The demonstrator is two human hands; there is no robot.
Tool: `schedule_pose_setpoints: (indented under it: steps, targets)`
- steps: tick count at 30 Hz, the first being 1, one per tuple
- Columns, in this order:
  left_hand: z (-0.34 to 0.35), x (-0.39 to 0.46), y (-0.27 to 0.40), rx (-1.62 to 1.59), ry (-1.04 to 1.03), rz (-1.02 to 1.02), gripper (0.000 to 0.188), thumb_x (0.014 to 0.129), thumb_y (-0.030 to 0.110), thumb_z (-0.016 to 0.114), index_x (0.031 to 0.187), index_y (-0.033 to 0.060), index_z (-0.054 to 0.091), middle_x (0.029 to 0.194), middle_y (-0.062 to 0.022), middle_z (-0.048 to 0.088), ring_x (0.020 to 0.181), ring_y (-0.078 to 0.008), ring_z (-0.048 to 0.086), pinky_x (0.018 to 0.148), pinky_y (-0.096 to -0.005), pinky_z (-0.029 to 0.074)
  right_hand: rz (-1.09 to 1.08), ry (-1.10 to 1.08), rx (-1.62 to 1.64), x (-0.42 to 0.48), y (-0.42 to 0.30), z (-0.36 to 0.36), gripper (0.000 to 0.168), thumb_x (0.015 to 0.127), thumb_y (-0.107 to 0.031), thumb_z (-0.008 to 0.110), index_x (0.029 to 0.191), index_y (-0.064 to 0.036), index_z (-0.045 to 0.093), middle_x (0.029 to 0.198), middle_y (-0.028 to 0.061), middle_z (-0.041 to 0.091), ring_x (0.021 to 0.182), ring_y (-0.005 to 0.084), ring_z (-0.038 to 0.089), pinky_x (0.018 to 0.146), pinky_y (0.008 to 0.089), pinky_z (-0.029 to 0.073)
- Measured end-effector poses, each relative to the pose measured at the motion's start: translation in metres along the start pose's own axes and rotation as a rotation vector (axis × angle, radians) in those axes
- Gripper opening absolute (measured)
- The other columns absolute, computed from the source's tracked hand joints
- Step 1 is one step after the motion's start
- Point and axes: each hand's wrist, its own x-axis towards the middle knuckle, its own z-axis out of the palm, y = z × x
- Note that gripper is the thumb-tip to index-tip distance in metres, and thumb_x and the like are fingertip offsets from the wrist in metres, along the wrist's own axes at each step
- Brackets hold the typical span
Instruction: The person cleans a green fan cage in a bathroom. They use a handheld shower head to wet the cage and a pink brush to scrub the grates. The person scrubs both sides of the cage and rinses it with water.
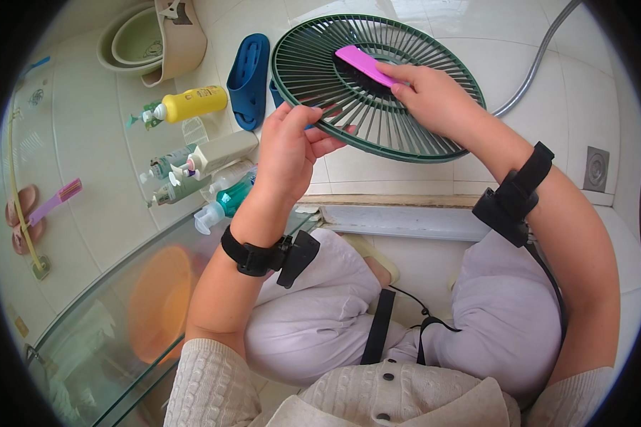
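A round dark green fan grille (406, 144) with radial slats is held tilted above the tiled floor. My left hand (294, 144) grips its near left rim, thumb on top and fingers underneath. In my right hand (427, 99) is a scrub brush with a pink back (364, 64) and dark bristles. Its bristles face down against the grille near the central ring. Part of the grille's right side is hidden behind my right hand and forearm.
Blue slippers (248, 80) lie left of the grille, one mostly hidden. A yellow bottle (195, 103) and several other bottles stand along the left wall. Nearby are nested basins (133, 40), a glass panel (112, 299), a metal hose (534, 64), a floor drain (596, 168) and a raised threshold (406, 220).
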Motion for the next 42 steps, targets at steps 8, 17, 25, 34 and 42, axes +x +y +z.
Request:
schedule_pose_setpoints:
  steps: [8,17,25,34,42]
  targets:
    - [0.003,-0.004,0.000,0.143,0.069,-0.007,0.020,0.082,0.004,0.043,0.099,-0.0056,0.047,0.097,-0.0171,0.059,0.078,-0.0277,0.064,0.062,-0.0305,0.057,-0.068,-0.070,0.117,-0.013,-0.058,0.015,0.029,0.085,-0.014,0.048,0.111,-0.006,0.057,0.089,0.0206,0.061,0.081,0.0348,0.060,0.072,0.0405,0.047]
    - [0.001,-0.008,-0.003,0.165,0.011,-0.065,0.031,0.082,0.002,0.041,0.112,-0.0036,0.044,0.104,-0.0128,0.056,0.079,-0.0261,0.064,0.063,-0.0298,0.056,-0.087,-0.053,0.112,-0.017,-0.066,0.014,0.034,0.084,-0.013,0.052,0.118,-0.012,0.053,0.081,0.0220,0.060,0.072,0.0350,0.059,0.067,0.0377,0.046]
    - [0.007,-0.015,-0.004,0.168,0.022,-0.049,0.036,0.082,0.003,0.040,0.117,-0.0013,0.042,0.108,-0.0111,0.053,0.081,-0.0260,0.064,0.062,-0.0291,0.055,0.012,-0.028,-0.144,-0.013,-0.045,0.012,0.024,0.083,-0.009,0.046,0.101,-0.002,0.059,0.076,0.0249,0.060,0.072,0.0375,0.060,0.066,0.0447,0.047]
    - [0.014,-0.024,-0.007,0.118,-0.022,-0.033,0.042,0.080,0.001,0.040,0.122,0.0016,0.036,0.111,-0.0125,0.049,0.083,-0.0277,0.063,0.065,-0.0323,0.056,0.000,0.028,-0.065,-0.014,-0.046,0.008,0.026,0.083,-0.012,0.048,0.108,-0.004,0.055,0.077,0.0221,0.061,0.074,0.0376,0.060,0.066,0.0456,0.047]
    - [0.018,-0.031,0.002,0.137,-0.060,-0.077,0.050,0.076,-0.003,0.042,0.124,0.0062,0.032,0.106,-0.0095,0.050,0.079,-0.0266,0.064,0.061,-0.0307,0.056,0.166,0.084,-0.113,0.002,-0.025,-0.022,0.035,0.085,-0.013,0.050,0.119,-0.008,0.051,0.087,0.0251,0.059,0.081,0.0393,0.057,0.070,0.0420,0.045]
